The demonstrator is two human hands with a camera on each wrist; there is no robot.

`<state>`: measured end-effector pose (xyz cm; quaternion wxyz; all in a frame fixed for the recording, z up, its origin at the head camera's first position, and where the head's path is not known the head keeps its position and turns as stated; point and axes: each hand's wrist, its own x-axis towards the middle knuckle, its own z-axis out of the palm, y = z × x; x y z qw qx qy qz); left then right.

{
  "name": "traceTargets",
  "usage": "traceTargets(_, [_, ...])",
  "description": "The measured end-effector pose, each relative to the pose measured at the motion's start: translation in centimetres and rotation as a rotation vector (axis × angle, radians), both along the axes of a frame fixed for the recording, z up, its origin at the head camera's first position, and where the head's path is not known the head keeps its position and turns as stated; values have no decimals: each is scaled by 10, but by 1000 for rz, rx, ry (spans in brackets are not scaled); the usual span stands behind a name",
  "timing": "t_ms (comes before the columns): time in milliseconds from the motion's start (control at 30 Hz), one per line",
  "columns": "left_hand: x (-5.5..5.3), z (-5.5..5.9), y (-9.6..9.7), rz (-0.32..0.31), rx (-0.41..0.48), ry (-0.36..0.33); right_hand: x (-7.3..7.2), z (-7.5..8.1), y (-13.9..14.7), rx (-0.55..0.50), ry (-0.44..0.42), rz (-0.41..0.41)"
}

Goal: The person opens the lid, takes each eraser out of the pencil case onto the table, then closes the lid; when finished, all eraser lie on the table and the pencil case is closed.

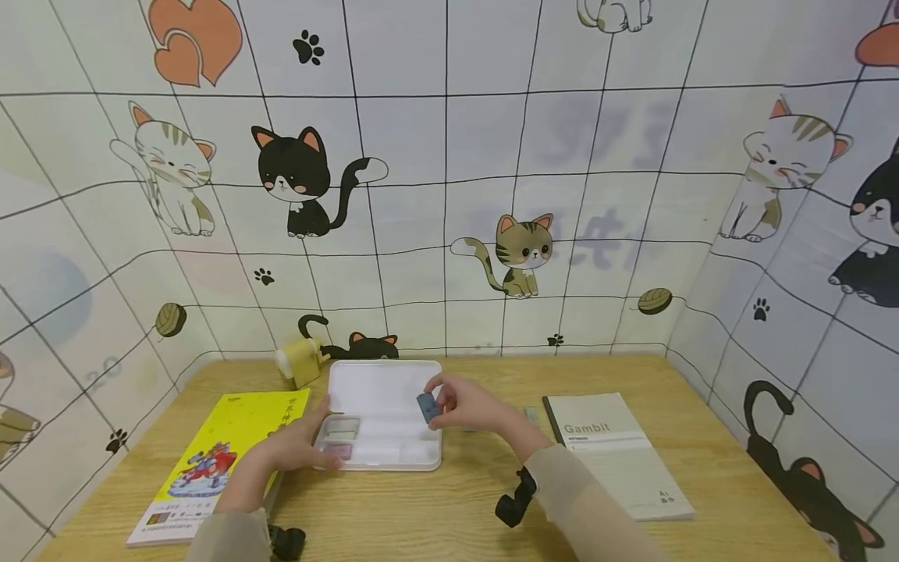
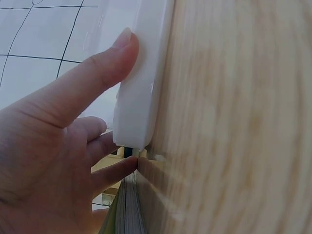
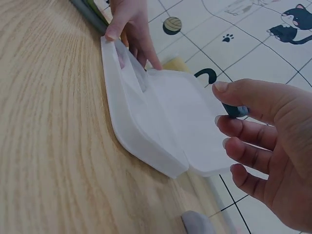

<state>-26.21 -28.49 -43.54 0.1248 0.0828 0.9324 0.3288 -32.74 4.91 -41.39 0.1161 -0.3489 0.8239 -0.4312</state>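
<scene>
A white plastic pencil case (image 1: 382, 390) lies on the table with its lid raised at the back. My left hand (image 1: 298, 441) holds its left end, the thumb (image 2: 109, 61) over the front edge and the fingers behind. My right hand (image 1: 467, 402) pinches a small blue-grey block (image 1: 428, 407) between thumb and fingers, above the right part of the case. In the right wrist view, this block (image 3: 235, 111) shows dark and is partly hidden by the fingers. A pink block (image 1: 337, 451) and a pale block (image 1: 342, 428) lie in the case's left compartments.
A yellow book (image 1: 239, 417) lies left of the case, partly under my left arm. Behind stands a yellow crank pencil sharpener (image 1: 298, 364). A Gambit notebook (image 1: 625, 460) lies to the right. A small grey-green piece (image 1: 531, 414) shows beyond my right wrist. Cat-print cloth (image 1: 421, 195) backs the table.
</scene>
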Motion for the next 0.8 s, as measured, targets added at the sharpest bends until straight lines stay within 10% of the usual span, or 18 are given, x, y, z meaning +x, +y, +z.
traceTargets(800, [2, 0, 0, -27, 0, 14, 34, -21, 45, 75, 29, -179])
